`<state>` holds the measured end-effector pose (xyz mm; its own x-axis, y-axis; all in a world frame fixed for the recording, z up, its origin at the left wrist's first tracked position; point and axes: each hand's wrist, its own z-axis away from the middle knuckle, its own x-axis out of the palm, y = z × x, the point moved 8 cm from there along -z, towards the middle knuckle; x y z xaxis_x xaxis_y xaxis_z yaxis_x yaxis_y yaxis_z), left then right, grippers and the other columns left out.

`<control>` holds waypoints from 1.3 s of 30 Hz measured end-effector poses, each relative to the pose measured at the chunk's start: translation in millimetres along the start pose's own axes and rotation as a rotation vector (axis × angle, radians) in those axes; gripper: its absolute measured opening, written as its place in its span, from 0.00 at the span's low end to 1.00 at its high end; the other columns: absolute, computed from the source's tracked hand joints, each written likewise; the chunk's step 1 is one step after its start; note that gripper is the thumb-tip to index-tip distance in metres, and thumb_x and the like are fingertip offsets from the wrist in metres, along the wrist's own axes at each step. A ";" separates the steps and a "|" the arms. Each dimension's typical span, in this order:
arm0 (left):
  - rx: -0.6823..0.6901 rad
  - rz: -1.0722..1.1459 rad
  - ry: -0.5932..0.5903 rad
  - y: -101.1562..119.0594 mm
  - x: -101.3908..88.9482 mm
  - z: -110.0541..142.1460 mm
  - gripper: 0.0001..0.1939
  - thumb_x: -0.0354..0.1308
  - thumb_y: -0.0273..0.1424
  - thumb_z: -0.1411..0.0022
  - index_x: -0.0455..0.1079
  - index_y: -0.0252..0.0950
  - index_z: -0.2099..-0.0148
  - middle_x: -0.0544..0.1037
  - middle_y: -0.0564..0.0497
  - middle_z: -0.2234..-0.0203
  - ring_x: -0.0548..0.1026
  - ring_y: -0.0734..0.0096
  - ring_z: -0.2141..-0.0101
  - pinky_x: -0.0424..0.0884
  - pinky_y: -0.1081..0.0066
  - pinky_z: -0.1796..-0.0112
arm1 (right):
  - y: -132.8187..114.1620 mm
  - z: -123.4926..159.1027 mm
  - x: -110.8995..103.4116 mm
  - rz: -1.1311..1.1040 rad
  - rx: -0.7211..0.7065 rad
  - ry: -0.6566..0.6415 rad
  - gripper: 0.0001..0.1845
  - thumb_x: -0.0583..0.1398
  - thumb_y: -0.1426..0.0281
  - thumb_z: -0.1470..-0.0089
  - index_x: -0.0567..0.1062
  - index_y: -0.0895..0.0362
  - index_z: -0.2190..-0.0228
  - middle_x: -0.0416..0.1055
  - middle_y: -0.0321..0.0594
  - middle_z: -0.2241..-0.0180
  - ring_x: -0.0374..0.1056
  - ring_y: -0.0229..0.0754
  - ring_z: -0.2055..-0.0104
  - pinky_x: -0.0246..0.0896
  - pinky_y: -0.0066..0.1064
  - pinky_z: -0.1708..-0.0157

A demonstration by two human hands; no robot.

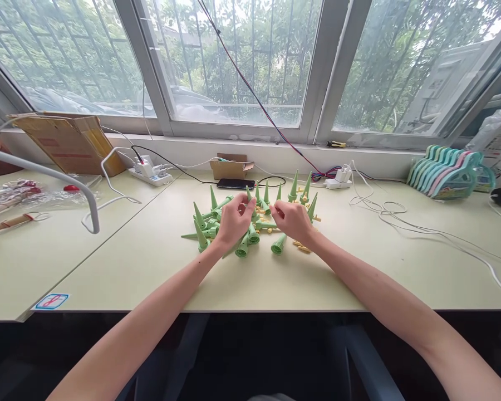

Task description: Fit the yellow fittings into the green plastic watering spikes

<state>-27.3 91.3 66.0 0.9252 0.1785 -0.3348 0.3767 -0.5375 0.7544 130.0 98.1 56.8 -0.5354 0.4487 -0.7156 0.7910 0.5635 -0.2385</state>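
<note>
A heap of several green plastic cone spikes (250,223) with small yellow pieces (301,246) among them lies on the pale table (317,278) in front of me. My left hand (232,221) hovers over the left part of the heap, fingers curled and pinched at their tips. Close beside it, my right hand (293,219) has its fingertips pinched together over the middle of the heap. What either pinch holds is too small to make out. One green cone (279,244) lies just below my right hand.
A black phone (235,183) and a small cardboard box (230,166) sit behind the heap. A white power strip (150,172) and loose cables (384,210) run along the back. A large carton (69,142) stands at left, coloured hangers (448,171) at right.
</note>
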 end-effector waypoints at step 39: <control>0.027 -0.095 -0.127 -0.2 15.2 5.0 0.15 0.56 0.41 0.38 0.66 0.37 0.72 0.71 0.53 0.81 0.70 0.71 0.77 0.67 0.71 0.71 | -3.1 8.9 34.4 0.263 -0.097 -0.482 0.15 0.59 0.65 0.43 0.73 0.57 0.79 0.72 0.42 0.77 0.65 0.39 0.75 0.43 0.30 0.75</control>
<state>-13.5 90.0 57.9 0.8719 0.1251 -0.4735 0.4590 -0.5456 0.7012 111.8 105.6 27.2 -0.1094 0.2280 -0.9675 0.8366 0.5467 0.0343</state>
